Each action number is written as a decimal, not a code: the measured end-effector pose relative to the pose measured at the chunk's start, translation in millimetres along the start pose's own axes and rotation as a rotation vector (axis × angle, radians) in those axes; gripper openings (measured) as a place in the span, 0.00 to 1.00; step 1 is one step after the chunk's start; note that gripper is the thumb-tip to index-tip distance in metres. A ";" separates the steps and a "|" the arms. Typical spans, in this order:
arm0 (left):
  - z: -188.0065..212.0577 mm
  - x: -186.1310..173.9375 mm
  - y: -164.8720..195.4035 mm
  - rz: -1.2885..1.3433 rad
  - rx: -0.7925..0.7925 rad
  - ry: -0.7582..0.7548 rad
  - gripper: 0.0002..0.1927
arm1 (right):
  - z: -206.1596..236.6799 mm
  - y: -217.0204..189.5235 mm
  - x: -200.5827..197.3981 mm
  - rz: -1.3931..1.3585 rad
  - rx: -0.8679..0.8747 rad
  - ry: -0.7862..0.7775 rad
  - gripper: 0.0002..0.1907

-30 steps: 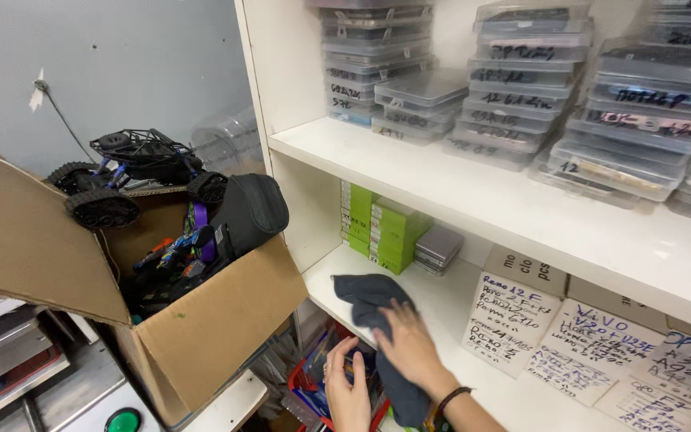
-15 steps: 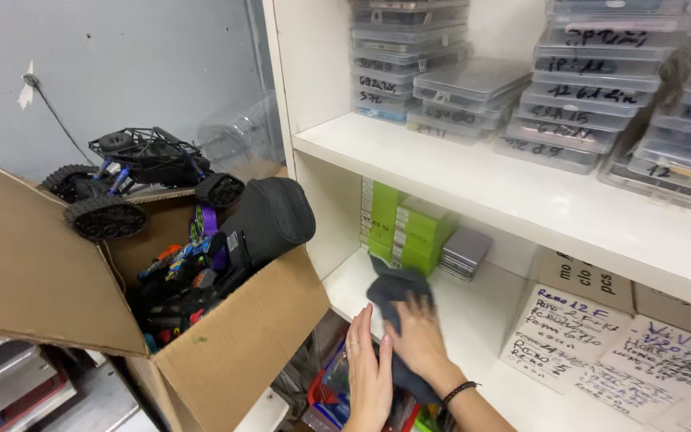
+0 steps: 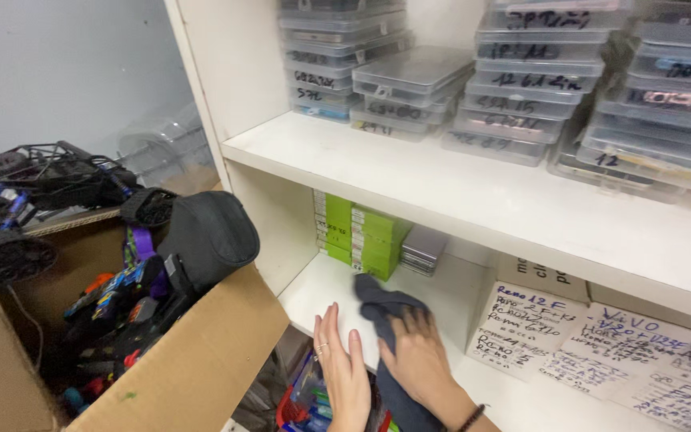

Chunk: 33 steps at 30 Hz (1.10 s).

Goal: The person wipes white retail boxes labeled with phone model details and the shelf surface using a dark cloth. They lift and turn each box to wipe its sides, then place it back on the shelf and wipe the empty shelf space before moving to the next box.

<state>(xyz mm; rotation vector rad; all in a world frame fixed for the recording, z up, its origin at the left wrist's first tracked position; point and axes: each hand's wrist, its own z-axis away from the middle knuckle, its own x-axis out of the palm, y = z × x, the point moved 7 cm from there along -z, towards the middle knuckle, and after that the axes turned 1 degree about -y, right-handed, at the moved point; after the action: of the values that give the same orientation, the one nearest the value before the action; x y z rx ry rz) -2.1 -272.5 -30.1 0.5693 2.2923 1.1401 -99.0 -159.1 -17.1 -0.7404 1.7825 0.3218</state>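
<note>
1. Pressed right hand (image 3: 417,360), palm down, on crumpled dark blue cloth (image 3: 384,308) lying on white lower shelf (image 3: 325,288).
2. Rested left hand (image 3: 344,368) flat, gripping nothing, beside cloth.
3. Stood near green boxes (image 3: 361,236).

A white shelving unit (image 3: 473,180) fills the right of the frame. On its upper shelf, stacks of clear flat plastic cases (image 3: 513,72) are set side by side. On the lower shelf (image 3: 321,292), green boxes (image 3: 361,236) are stacked at the back, with what may be grey cases (image 3: 424,250) just beside them. A dark cloth (image 3: 385,308) is laid at centre, handwritten paper sheets (image 3: 601,352) at lower right.
</note>
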 end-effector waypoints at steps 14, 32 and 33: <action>4.2 39.7 22.9 0.250 -0.087 -0.174 0.32 | 34.9 27.8 -9.9 -0.237 -0.065 0.107 0.26; 129.5 57.3 87.0 0.108 -0.235 0.068 0.25 | 136.4 71.3 -70.5 -0.347 -0.170 0.057 0.28; 138.5 65.9 95.9 0.091 -0.216 0.064 0.25 | 133.2 68.5 -67.5 -0.341 -0.221 0.076 0.26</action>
<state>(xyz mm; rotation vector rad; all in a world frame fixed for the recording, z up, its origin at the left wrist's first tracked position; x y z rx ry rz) 44.3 -97.9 -40.1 0.5647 2.1772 1.4470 -28.8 -10.8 -9.4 -1.2099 1.6701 0.2650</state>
